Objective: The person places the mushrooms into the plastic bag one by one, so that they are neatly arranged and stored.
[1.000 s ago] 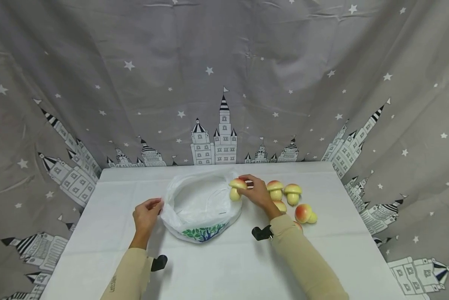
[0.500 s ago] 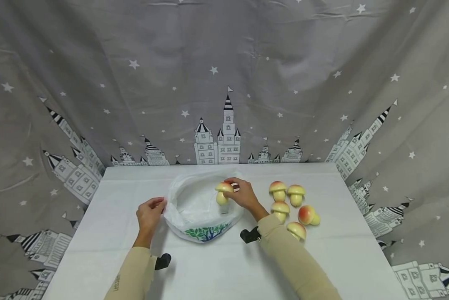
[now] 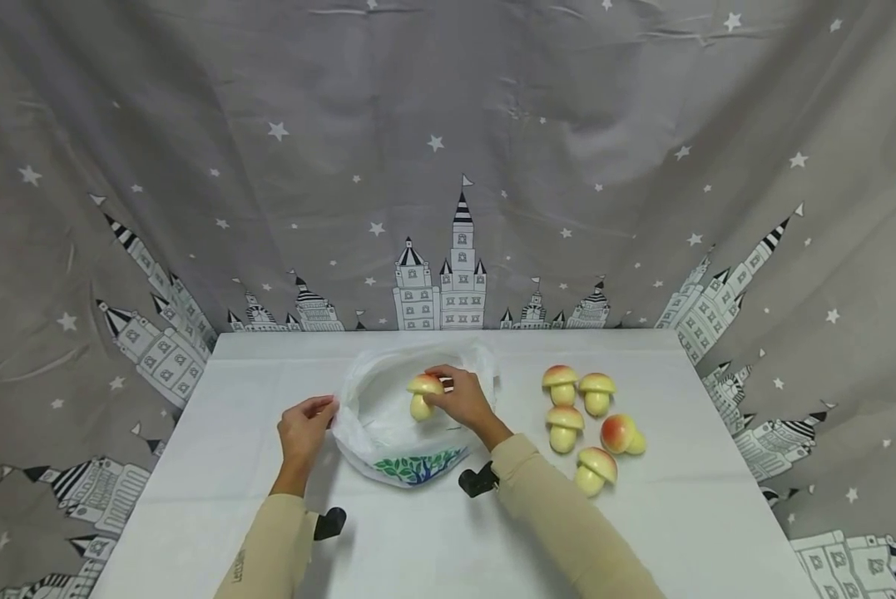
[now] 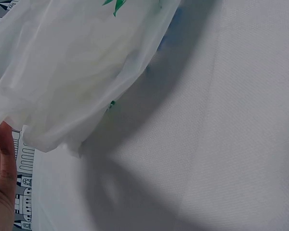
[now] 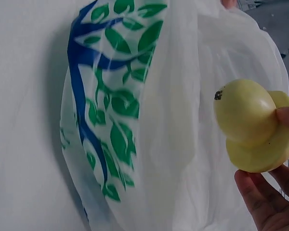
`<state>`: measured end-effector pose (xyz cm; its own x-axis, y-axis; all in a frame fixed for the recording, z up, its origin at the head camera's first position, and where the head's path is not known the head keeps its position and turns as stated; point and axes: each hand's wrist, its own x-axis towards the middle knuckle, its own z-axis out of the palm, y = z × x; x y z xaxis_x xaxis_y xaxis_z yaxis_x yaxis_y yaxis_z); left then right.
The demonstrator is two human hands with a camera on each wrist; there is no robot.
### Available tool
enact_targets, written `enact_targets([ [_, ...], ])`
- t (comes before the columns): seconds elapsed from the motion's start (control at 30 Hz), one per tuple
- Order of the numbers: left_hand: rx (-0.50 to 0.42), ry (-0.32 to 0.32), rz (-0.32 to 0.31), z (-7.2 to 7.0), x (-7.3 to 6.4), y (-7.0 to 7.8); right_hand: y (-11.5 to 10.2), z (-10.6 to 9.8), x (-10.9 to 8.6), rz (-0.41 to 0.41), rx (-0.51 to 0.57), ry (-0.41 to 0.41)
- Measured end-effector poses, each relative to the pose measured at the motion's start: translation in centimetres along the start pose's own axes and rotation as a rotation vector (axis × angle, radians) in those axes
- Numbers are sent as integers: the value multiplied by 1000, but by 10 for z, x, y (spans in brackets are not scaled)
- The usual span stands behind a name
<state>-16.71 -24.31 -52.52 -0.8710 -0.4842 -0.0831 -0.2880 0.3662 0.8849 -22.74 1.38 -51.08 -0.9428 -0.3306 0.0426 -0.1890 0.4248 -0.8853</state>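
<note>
A white plastic bag [image 3: 365, 453] with a green and blue tree print stands on the table with its mouth spread wide. At the bag's left rim my left hand [image 3: 304, 428] pinches the plastic; the left wrist view shows those fingers [image 4: 5, 159] at the bag's edge. Over the opening, my right hand [image 3: 466, 401] grips a toy mushroom [image 3: 422, 406] by its cap, stem downward. In the right wrist view the mushroom's pale yellow stem [image 5: 245, 113] faces the camera, with thumb and fingers around the cap. The bag's bottom is hidden from view.
Several more toy mushrooms lie to the right of the bag, among them one on its side [image 3: 618, 434] and one near the right sleeve [image 3: 593, 472]. A grey curtain [image 3: 567, 166] printed with castles and stars hangs behind the white table [image 3: 418, 549].
My right hand has carried the mushroom leftward, from the bag's right rim to above the middle of its opening. The left hand stays at the left rim. The view has shifted slightly.
</note>
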Motion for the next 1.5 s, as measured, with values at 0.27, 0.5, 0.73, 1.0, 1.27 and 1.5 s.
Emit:
enact_targets([
  [0.27, 3, -9, -4, 0, -1, 2, -3, 18, 4, 7, 1, -31],
  [0.5, 12, -9, 16, -2, -2, 2, -8, 30, 4, 14, -20, -56],
  [0.73, 13, -4, 21, -5, 1, 3, -10, 47, 6, 23, -44, -86],
  [1.0, 9, 1, 11, -5, -1, 2, -16, 63, 5, 50, -76, -124],
  [1.27, -6, -10, -8, -3, -1, 1, -16, 76, 4, 97, -135, -142],
  [1.5, -11, -14, -9, -4, -1, 0, -17, 81, 4, 110, -177, -160],
])
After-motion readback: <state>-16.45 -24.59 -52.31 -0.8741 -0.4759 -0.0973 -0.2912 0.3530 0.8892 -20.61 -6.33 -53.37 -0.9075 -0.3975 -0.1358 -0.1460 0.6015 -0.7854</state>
